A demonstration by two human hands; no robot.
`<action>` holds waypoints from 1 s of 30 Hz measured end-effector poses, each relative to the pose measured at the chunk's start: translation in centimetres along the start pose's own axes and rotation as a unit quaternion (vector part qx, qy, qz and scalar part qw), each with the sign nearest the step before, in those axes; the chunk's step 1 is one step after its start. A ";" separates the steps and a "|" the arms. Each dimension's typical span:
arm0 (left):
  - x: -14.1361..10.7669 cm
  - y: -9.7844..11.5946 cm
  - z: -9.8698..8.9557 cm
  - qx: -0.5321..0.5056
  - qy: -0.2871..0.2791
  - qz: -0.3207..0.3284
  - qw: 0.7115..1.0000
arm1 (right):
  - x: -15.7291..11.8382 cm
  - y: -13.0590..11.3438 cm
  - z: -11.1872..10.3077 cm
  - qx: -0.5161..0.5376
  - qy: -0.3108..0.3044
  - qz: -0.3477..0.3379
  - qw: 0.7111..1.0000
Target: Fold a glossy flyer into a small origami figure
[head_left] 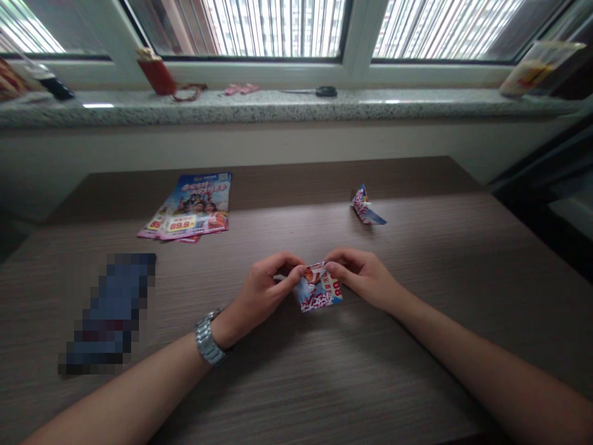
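Observation:
A small folded square of printed flyer paper (319, 290) is held just over the middle of the table. My left hand (271, 284), with a metal watch (210, 338) on its wrist, pinches the paper's upper left corner between thumb and fingers. At the upper right corner my right hand (364, 275) pinches it the same way. Blue, white and red print with yellow figures covers the side facing me. Farther back to the right stands a folded paper shape (364, 207) with similar print.
Several printed flyers (197, 204) lie stacked at the back left of the brown table (287, 383). A blurred-out dark flat object (113, 309) lies at left. Along the granite sill (259, 106) are a red container (156, 73), scissors (324, 91) and a plastic cup (532, 71).

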State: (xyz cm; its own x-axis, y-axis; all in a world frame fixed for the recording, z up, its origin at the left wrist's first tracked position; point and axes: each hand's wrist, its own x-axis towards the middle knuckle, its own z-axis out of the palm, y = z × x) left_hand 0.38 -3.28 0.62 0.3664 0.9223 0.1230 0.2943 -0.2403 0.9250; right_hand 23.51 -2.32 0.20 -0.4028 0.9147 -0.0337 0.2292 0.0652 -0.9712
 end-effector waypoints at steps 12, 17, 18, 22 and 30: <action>-0.2 -0.4 0.0 0.012 -0.023 0.011 1.000 | -0.1 -0.3 0.0 -0.058 -0.008 -0.030 0.998; -0.2 -0.4 0.2 0.032 -0.034 0.013 0.999 | 0.0 -0.1 0.1 -0.071 -0.017 -0.023 0.997; -0.2 -0.4 0.2 0.033 -0.037 0.013 0.999 | 0.0 0.0 0.2 -0.072 -0.018 -0.020 0.997; 0.0 -0.3 0.2 0.031 -0.055 0.018 0.998 | 0.0 0.2 0.3 -0.087 -0.013 -0.019 0.996; 0.1 -0.3 0.2 0.026 -0.037 0.015 0.999 | 0.0 0.2 0.8 -0.009 -0.020 0.023 1.000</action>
State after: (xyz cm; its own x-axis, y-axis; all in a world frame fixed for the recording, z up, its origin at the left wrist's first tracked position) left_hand 0.47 -3.13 0.30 0.4385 0.8905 0.1212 0.3266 -0.2836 0.9016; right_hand 22.90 -2.59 -0.21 -0.4271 0.9000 -0.0875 0.2630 0.0310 -0.9643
